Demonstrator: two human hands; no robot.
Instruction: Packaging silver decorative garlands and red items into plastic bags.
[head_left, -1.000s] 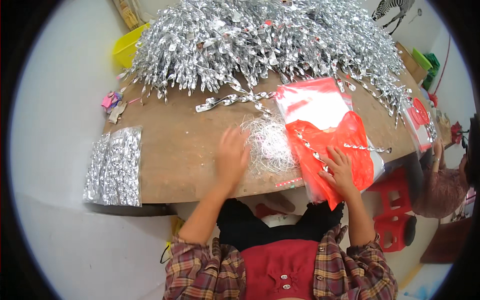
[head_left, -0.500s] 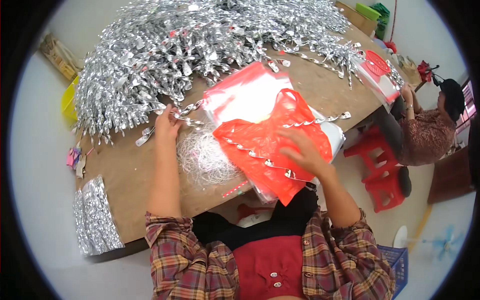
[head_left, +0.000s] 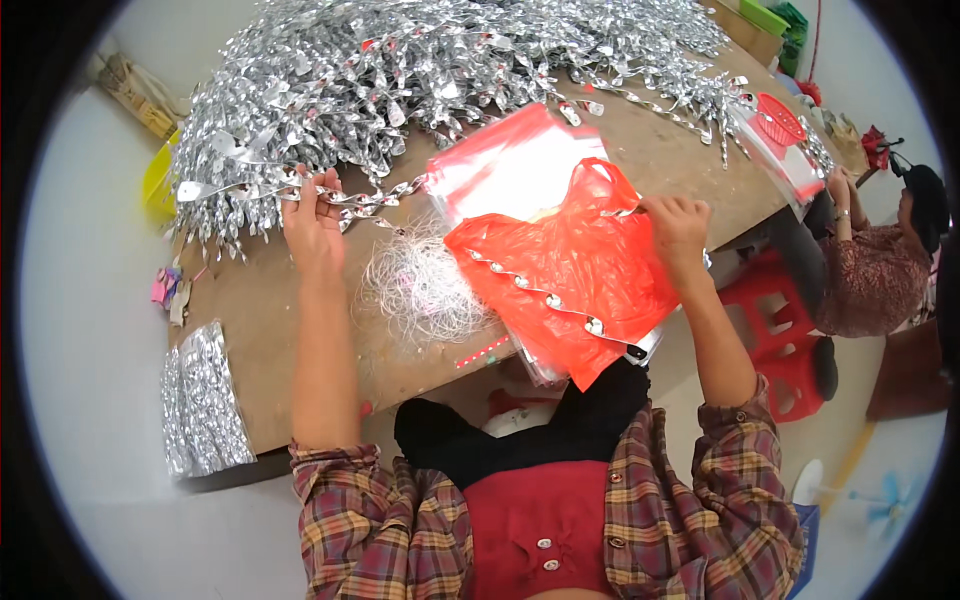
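My left hand (head_left: 313, 228) is closed around several silver twisted foil strips (head_left: 245, 190), beside the front of a large silver heap (head_left: 300, 100). Their ends reach right toward a stack of clear plastic sleeves (head_left: 510, 155). Over that stack lies a crumpled red plastic bag (head_left: 580, 265). At the bag's right side, my right hand (head_left: 682, 235) pinches the end of a foil strip (head_left: 622, 212); the rest of this strip is hidden by the hand. Another twisted strip (head_left: 553, 300) lies slantwise across the bag, touched by neither hand.
A tangle of thin white thread (head_left: 425, 290) sits left of the bag. A flat silver bundle (head_left: 207, 405) lies at the table's left corner. Another person (head_left: 875, 255) sits at the right, near a red basket (head_left: 778, 122) and red stools (head_left: 770, 320).
My right hand has moved right from over the bag, closing on the foil strip and drawing it along. My left hand has risen slightly and now holds strips that stick out to its left.
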